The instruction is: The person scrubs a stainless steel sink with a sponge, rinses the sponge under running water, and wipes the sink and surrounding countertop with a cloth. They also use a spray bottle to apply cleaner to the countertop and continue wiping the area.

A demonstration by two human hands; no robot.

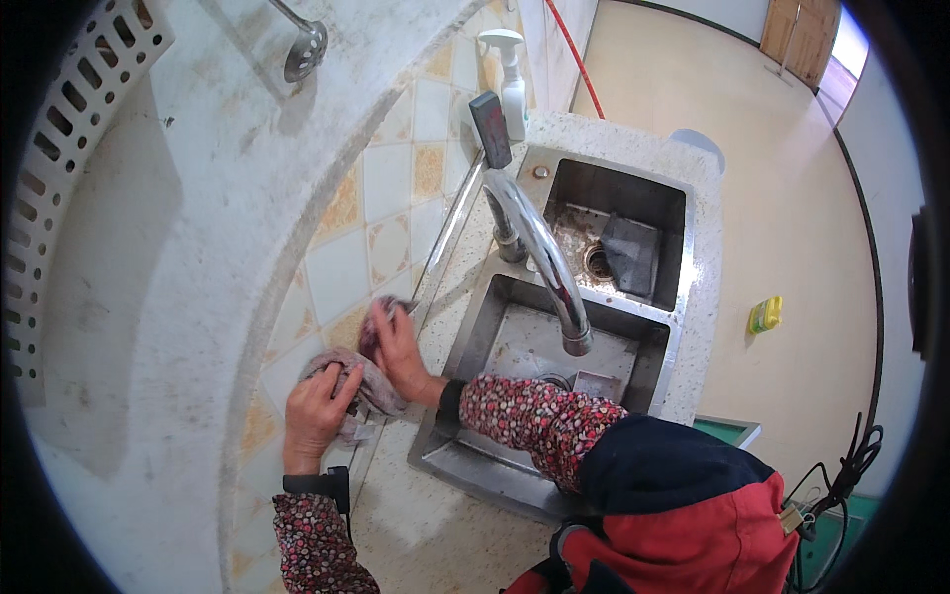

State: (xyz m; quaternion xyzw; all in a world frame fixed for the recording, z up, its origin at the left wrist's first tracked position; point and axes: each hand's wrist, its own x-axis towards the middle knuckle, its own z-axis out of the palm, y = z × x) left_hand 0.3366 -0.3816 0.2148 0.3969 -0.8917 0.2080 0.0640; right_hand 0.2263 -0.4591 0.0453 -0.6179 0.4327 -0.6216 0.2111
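A greyish-pink cloth (371, 382) is bunched against the tiled wall (338, 271), just above the counter's back edge. My left hand (318, 419) grips it with bent fingers. Beside it, my right hand (403, 356) presses a darker, reddish bunch of cloth (369, 338) to the tiles. Whether both bunches belong to one cloth cannot be told. Some pale material (355, 432) hangs below the left fingers.
A chrome faucet (545, 252) arches over a double steel sink (486, 304). One basin holds a dark grey piece (631, 252) beside its drain. A white spray bottle (512, 93) and a dark block (490, 130) stand behind. A yellow-green bottle (765, 315) is on the floor.
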